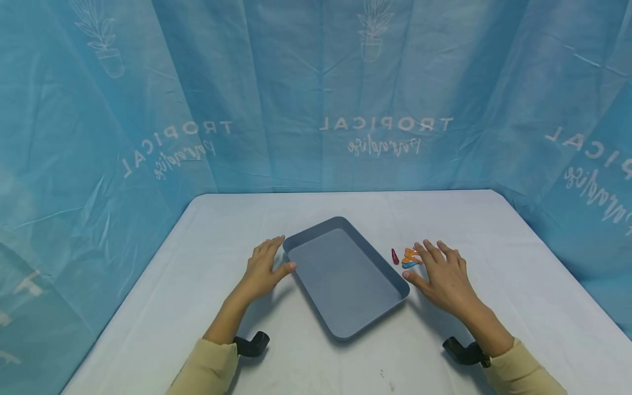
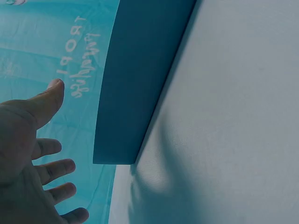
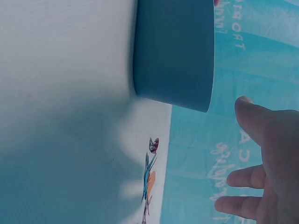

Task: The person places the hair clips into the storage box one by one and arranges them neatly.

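A shallow grey rectangular tray [image 1: 345, 280] lies turned at an angle on the white table. My left hand [image 1: 264, 271] is spread beside its left corner, thumb close to the rim; in the left wrist view this hand [image 2: 28, 154] stands apart from the tray wall [image 2: 140, 84]. Beyond the tray's right corner hovers my right hand [image 1: 444, 277], fingers extended and holding nothing. Near its fingertips lie several small snap hair clips: a red clip [image 1: 395, 257], orange clips [image 1: 411, 254] and a blue clip [image 1: 410, 265]. The right hand partly hides the group.
White cloth covers the table [image 1: 237, 219]. Blue printed curtains [image 1: 321, 82] hang behind it and at both sides. Black wrist mounts [image 1: 253, 345] sit at both sleeve cuffs.
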`<act>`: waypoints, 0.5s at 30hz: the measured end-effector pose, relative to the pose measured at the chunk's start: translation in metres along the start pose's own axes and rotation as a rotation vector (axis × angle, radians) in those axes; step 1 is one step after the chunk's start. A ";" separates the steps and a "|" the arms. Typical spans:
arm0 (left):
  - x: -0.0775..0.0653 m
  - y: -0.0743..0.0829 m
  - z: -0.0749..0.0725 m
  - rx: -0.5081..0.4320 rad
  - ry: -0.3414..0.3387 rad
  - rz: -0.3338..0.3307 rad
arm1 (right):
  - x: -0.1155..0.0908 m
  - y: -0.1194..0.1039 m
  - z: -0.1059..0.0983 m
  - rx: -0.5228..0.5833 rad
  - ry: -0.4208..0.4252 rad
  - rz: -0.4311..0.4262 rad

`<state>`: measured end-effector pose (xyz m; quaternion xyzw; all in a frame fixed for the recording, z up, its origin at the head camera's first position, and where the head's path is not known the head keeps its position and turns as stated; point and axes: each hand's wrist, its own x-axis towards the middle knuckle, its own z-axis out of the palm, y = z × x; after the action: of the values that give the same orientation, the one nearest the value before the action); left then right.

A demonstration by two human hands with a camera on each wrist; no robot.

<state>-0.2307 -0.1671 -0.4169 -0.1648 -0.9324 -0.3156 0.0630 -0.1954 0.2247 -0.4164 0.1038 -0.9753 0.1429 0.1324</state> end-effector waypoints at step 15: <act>0.010 -0.006 -0.002 -0.138 -0.055 -0.050 | 0.000 0.005 -0.001 0.035 0.037 -0.020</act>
<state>-0.2422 -0.1699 -0.4163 -0.1540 -0.9135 -0.3761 0.0177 -0.1968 0.2293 -0.4169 0.1132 -0.9690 0.1603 0.1499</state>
